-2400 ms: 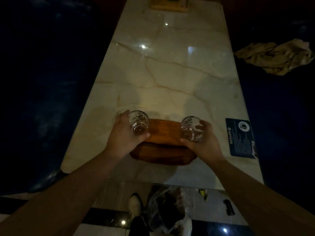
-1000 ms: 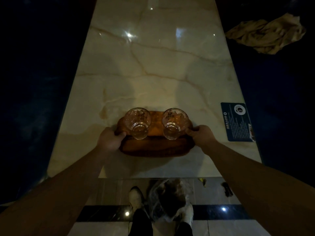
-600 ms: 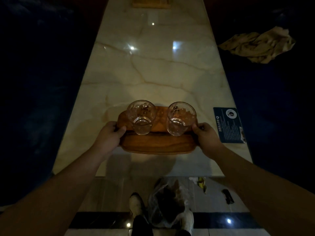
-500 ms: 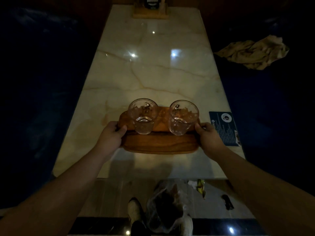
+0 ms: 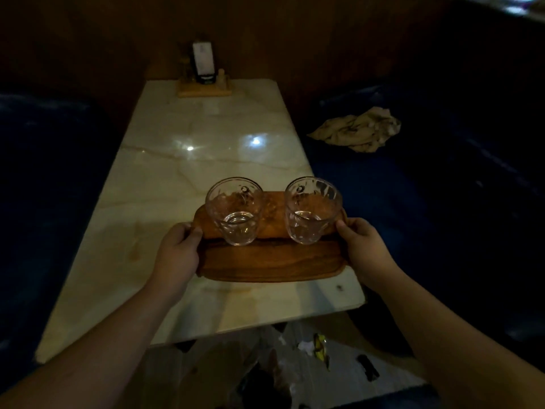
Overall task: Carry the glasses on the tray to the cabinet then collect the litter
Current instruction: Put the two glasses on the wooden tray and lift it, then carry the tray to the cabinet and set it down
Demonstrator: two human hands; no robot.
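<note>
A brown wooden tray (image 5: 271,262) is held up above the near end of a pale marble table (image 5: 188,178). Two clear glasses stand upright on it: one on the left (image 5: 235,211), one on the right (image 5: 312,209). My left hand (image 5: 178,250) grips the tray's left end and my right hand (image 5: 361,246) grips its right end. Litter lies on the floor below the table's near edge: a yellow wrapper (image 5: 320,343), a small dark piece (image 5: 367,370) and a clear plastic bag (image 5: 265,376).
Dark blue bench seats (image 5: 44,202) run along both sides of the table. A crumpled beige cloth (image 5: 358,131) lies on the right seat. A wooden stand with a card holder (image 5: 204,81) sits at the table's far end against a wood wall.
Both hands set the glasses on the tray, then took hold of its ends. The tray has lifted off the table toward me, and the view has tilted up.
</note>
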